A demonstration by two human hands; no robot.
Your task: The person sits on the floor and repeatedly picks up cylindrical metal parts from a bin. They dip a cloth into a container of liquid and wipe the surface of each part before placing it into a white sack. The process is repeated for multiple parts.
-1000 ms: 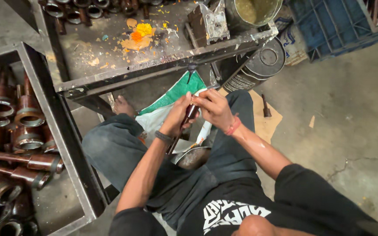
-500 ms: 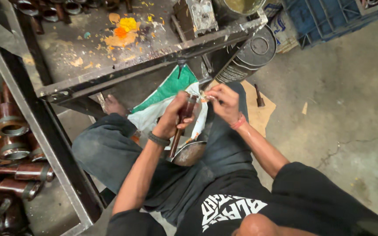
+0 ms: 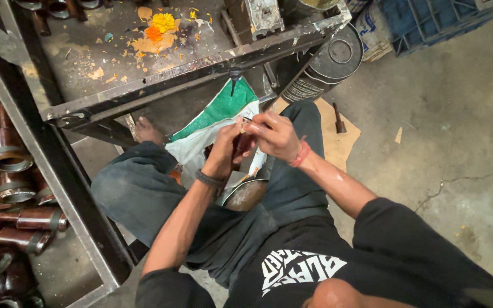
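Note:
My left hand and my right hand meet over my lap, fingers closed together around a small dark reddish-brown metal part. The right hand's fingertips pinch at its top end. Under the hands lies a white and green sack, spread between my knees. A round metal bowl sits in my lap just below the hands. I sit on the floor with my legs in dark trousers, and a bare foot shows by the frame's leg.
A dark metal table frame with orange and yellow powder stains stands just ahead. Rusty brown pipe fittings are stacked at the left. A black tin drum, blue crate and cardboard sheet lie on the concrete floor at right.
Both hands stay clasped on the small part and have shifted slightly; the view has moved, bringing the hands nearer the middle of the frame.

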